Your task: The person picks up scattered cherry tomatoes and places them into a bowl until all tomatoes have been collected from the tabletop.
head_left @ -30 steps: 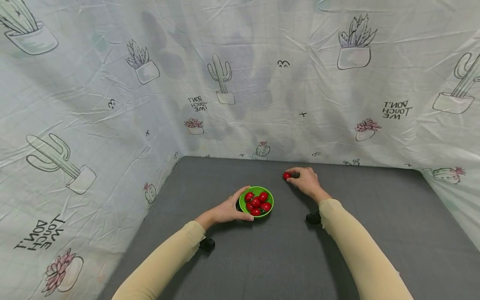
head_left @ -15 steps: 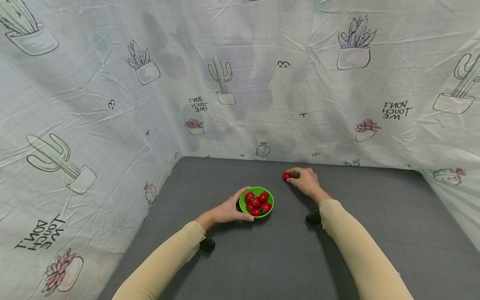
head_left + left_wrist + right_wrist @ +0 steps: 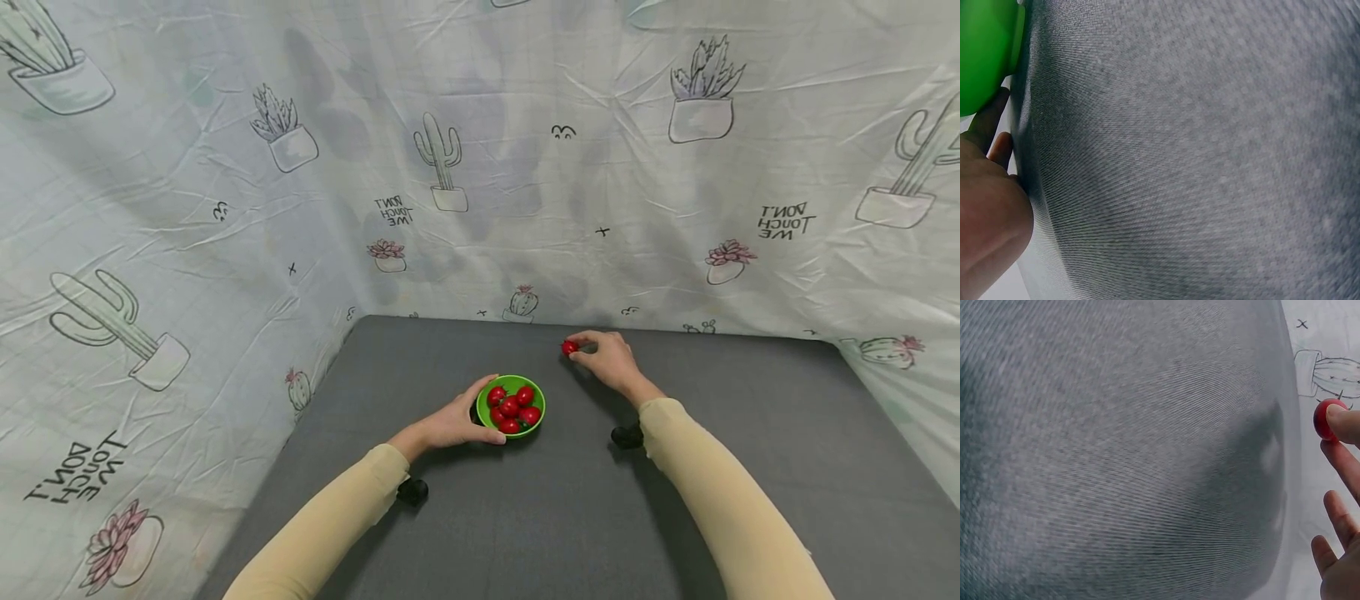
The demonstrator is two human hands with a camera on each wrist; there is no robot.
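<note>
Head view: right hand pinched one tomato up-right of the bowl, which the left hand cupped at its rim.

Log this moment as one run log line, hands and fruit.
left hand: holds green bowl rim | right hand: pinches red fruit | bowl: several red fruits | surface: grey table

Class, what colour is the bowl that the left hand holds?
Bright green bowl, held by the left hand; clearest in the head view.
</note>
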